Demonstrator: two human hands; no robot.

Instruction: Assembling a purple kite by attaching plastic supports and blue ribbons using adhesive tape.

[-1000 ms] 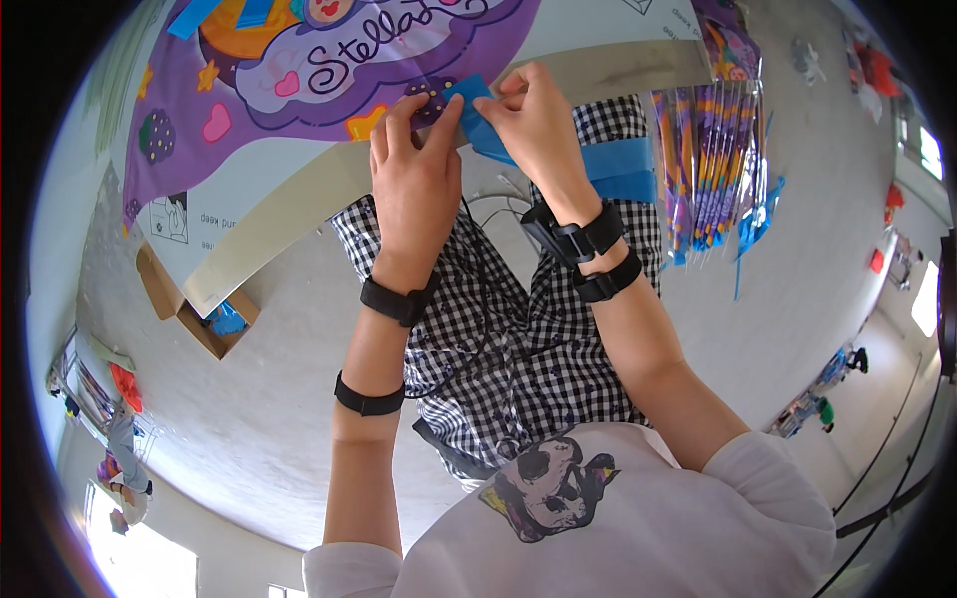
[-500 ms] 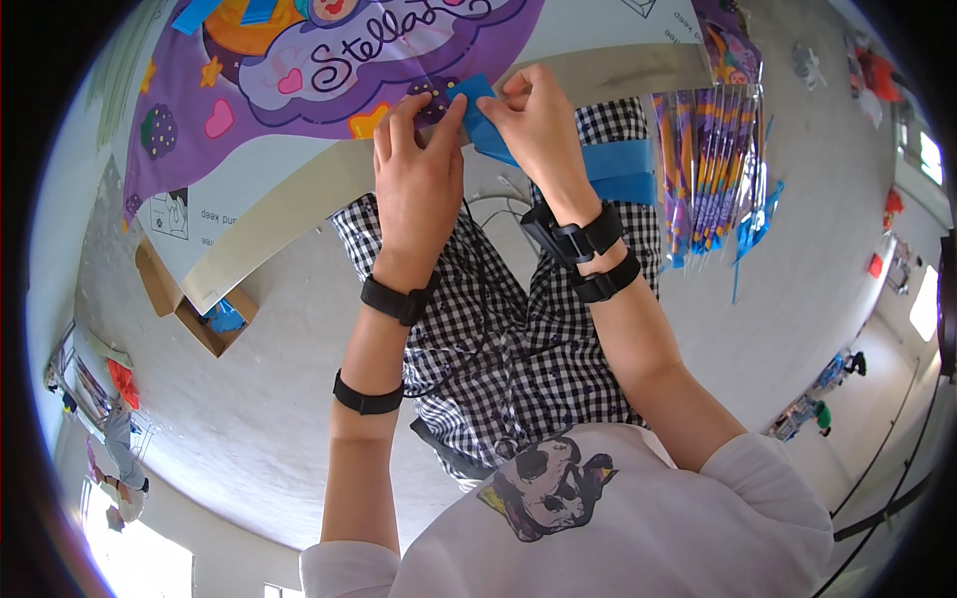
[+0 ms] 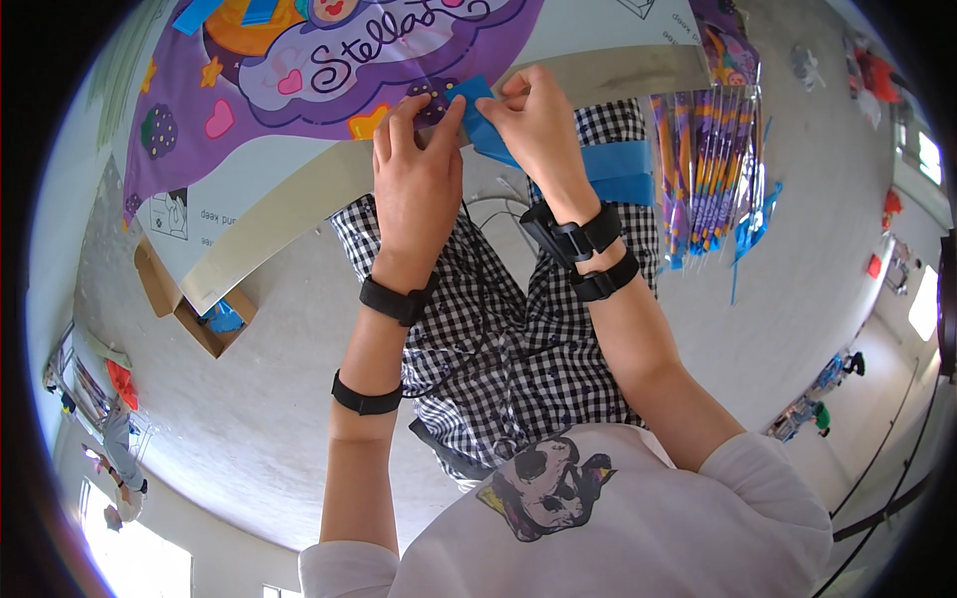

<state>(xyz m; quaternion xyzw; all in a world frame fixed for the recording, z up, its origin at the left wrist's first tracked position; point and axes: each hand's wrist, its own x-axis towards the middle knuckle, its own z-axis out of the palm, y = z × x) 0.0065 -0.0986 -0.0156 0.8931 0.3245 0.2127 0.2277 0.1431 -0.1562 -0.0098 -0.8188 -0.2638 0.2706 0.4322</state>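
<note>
While a cardboard box (image 3: pixel 206 336) gapes at far left, a smooth purple sheet (image 3: pixel 289 85) spreads across the table (image 3: pixel 274 234), whose tan edge bends toward lower left. Palm down, the left hand (image 3: pixel 417 184) arches over that edge, thumb and fingers apart, thumb touching the thin blue strip (image 3: pixel 478 118) by the sheet's lower border; the strip fills the narrow gap between the hands. Angled inward, the right hand (image 3: pixel 538 125) pinches the strip's right side. Glossy, slim packets (image 3: pixel 706 169) line up farther right, grey floor (image 3: pixel 817 219) beyond.
</note>
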